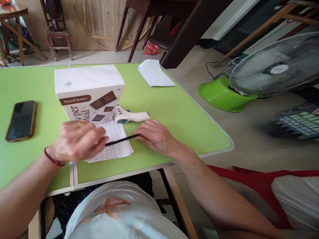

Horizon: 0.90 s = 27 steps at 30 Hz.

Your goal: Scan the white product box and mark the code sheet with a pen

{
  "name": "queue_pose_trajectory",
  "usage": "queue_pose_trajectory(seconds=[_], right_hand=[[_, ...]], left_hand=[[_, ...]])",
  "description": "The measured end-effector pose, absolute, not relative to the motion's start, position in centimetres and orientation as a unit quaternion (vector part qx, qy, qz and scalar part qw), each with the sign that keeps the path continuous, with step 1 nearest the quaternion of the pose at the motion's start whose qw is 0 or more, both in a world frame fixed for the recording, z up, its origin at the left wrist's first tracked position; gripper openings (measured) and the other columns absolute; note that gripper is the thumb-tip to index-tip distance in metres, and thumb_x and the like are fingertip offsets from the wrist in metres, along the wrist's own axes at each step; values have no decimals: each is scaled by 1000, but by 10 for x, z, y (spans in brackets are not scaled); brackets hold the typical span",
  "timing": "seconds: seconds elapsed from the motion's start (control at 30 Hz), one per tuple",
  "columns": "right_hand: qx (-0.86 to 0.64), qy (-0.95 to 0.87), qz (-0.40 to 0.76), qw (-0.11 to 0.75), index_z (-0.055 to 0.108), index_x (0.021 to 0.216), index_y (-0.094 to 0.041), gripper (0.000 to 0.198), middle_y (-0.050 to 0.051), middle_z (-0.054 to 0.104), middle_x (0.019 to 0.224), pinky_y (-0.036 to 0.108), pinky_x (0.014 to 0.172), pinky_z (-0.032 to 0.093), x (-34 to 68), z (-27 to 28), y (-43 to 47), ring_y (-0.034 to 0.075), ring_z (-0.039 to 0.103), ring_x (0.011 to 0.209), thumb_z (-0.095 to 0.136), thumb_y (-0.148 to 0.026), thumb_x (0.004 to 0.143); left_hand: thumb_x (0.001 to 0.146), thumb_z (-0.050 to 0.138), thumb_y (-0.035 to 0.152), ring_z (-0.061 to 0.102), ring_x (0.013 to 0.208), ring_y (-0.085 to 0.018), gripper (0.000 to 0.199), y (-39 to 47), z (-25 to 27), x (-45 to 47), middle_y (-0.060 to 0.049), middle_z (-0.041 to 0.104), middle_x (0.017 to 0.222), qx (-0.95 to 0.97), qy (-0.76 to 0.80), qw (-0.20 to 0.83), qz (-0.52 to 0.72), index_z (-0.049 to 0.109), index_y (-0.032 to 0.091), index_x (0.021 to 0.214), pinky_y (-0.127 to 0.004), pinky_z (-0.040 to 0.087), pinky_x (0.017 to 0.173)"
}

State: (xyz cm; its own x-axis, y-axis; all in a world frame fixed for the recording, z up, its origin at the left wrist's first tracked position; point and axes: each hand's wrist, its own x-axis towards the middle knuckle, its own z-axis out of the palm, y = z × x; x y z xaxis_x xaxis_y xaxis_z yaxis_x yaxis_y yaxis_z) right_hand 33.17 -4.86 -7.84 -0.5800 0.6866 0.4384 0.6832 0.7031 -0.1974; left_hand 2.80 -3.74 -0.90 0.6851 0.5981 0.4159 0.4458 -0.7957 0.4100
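A slim black pen (121,140) stretches between my two hands, slightly tilted, above handwritten sheets of paper (124,150). My left hand (81,141) is closed on its left end and blurred by motion. The fingers of my right hand (156,136) pinch the other end. Just beyond the hands stands a white NutriMotion box (89,78) with brown labels, on the far part of the sheets. A white infrared thermometer (136,116) lies against the box's right side, close to my right fingers.
A phone (21,121) lies on the green table (194,129) at the left. Folded white paper (156,73) rests near the far edge. To the right are a large fan (276,66), a green stool (224,94) and a red chair (256,181). A wooden chair (58,36) stands behind.
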Motion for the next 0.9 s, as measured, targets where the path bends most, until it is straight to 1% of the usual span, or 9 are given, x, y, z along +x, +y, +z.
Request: queue_pose_trajectory(seconds=[0.07, 0.13, 0.23, 0.33, 0.4, 0.57, 0.67, 0.8, 0.9], right_hand=[[-430, -846, 4, 315, 66, 82, -21, 21, 6, 67, 74, 35, 62, 43, 335, -77, -47, 19, 58, 69, 55, -35, 93], [-473, -782, 38, 404, 63, 82, -21, 14, 4, 66, 72, 33, 59, 44, 334, -76, -47, 18, 58, 64, 60, -34, 89], [-503, -681, 182, 500, 60, 82, -22, 10, 0, 63, 67, 30, 53, 44, 322, -74, -47, 15, 56, 56, 64, -30, 81], [-495, -634, 343, 485, 59, 75, -21, 9, -2, 61, 62, 28, 51, 44, 302, -76, -48, 13, 55, 53, 64, -28, 74], [-503, -614, 385, 471, 59, 72, -20, 8, -3, 60, 60, 26, 50, 42, 292, -80, -48, 12, 53, 51, 64, -26, 70], [-530, -630, 297, 484, 53, 61, -22, 11, -5, 52, 51, 24, 47, 36, 282, -88, -51, 10, 43, 48, 60, -25, 69], [-512, -661, 270, 476, 53, 60, -23, 13, -5, 53, 51, 25, 48, 36, 281, -89, -52, 10, 42, 48, 58, -26, 71], [-505, -670, 265, 476, 53, 61, -23, 13, -5, 53, 53, 25, 49, 35, 281, -91, -52, 11, 43, 49, 57, -27, 73], [-500, -676, 260, 474, 52, 62, -23, 13, -5, 52, 52, 25, 48, 34, 281, -92, -52, 11, 42, 48, 57, -25, 74]], left_hand=[[95, 50, 30, 50, 47, -12, 18, -46, -18, 46, 0, 58, 63, 947, 216, -15, 235, 60, 20, 84, -28, 37, 44], [98, 42, 21, 55, 52, -12, 23, -51, -32, 60, -4, 64, 76, 957, 203, -72, 193, 61, 16, 86, -27, 41, 45], [97, 39, 13, 62, 61, -14, 22, -54, -52, 69, -11, 66, 108, 968, 207, -47, 132, 61, 13, 98, -27, 47, 49], [95, 42, 11, 66, 66, -16, 21, -53, -64, 70, -12, 64, 123, 974, 204, -28, 94, 61, 12, 104, -27, 50, 51], [94, 43, 11, 66, 67, -16, 21, -54, -65, 70, -12, 62, 128, 974, 210, -28, 84, 61, 12, 105, -27, 50, 51], [93, 40, 8, 66, 65, -15, 26, -55, -62, 71, -14, 59, 134, 974, 213, -25, 78, 62, 12, 107, -28, 51, 51], [92, 39, 7, 66, 64, -17, 29, -56, -60, 72, -15, 61, 131, 974, 213, -29, 76, 63, 11, 107, -30, 51, 49], [89, 45, 7, 67, 66, -19, 26, -56, -59, 73, -10, 61, 133, 974, 218, -39, 55, 63, 12, 108, -31, 51, 49], [90, 48, 8, 67, 68, -19, 25, -56, -58, 74, -10, 59, 135, 974, 219, -40, 46, 62, 12, 110, -31, 51, 50]])
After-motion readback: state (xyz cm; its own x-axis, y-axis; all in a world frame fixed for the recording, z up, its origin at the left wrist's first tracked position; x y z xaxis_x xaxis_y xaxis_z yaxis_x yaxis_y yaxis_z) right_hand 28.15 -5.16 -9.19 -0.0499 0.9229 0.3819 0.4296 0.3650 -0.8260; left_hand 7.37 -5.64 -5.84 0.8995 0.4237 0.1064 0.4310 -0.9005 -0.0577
